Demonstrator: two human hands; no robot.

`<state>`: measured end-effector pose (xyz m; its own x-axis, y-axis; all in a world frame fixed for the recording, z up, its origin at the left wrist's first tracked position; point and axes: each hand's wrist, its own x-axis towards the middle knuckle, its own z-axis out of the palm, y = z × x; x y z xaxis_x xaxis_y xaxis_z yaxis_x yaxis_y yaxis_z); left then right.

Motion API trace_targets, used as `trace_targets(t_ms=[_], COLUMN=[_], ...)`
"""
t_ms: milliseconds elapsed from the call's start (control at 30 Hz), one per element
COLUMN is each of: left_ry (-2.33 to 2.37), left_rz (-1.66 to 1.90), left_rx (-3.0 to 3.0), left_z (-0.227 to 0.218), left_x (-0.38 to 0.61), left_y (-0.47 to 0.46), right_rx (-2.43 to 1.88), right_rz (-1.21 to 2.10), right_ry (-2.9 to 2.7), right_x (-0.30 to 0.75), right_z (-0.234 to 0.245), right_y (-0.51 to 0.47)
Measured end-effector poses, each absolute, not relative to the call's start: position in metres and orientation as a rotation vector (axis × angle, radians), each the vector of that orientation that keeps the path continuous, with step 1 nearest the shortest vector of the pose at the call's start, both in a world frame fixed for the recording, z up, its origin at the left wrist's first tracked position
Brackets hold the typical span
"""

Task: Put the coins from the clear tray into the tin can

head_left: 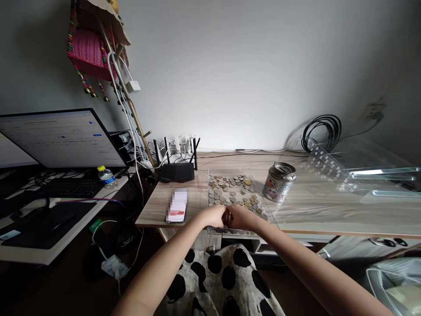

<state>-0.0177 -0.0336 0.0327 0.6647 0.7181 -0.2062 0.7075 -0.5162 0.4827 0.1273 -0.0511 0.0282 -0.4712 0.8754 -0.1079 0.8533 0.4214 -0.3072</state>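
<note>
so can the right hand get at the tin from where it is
Probably yes: the tin stands just right of the tray, near the right hand, with only low coins and the tray's edge apparently between them.

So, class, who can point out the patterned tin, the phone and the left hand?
Patterned tin (279, 186), head view: its side wall.
Phone (178, 206), head view: its screen.
Left hand (217, 215), head view: its back.

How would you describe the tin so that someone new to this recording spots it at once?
Start at the wood-grain table along the pale wall, where a clear tray scattered with coins lies before the person. Just right of that tray stands the tin. Unlike the flat tray, it is a round, upright can with a colourfully printed side.
</note>
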Motion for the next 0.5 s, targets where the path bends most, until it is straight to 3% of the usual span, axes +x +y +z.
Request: trace_targets(t_ms=[300,500], left_ry=[1.227,1.018], left_rz=[0.656,1.132], left_rx=[2.128,1.285], left_z=[0.018,0.022], left_x=[-0.025,-0.019], left_y=[-0.043,-0.040], right_rx=[-1.496,-1.380], right_rz=[0.608,0.788], right_ry=[-2.672,-2.655], right_x=[0.116,0.124], right_z=[0.034,0.025], right_y=[-0.049,-0.038])
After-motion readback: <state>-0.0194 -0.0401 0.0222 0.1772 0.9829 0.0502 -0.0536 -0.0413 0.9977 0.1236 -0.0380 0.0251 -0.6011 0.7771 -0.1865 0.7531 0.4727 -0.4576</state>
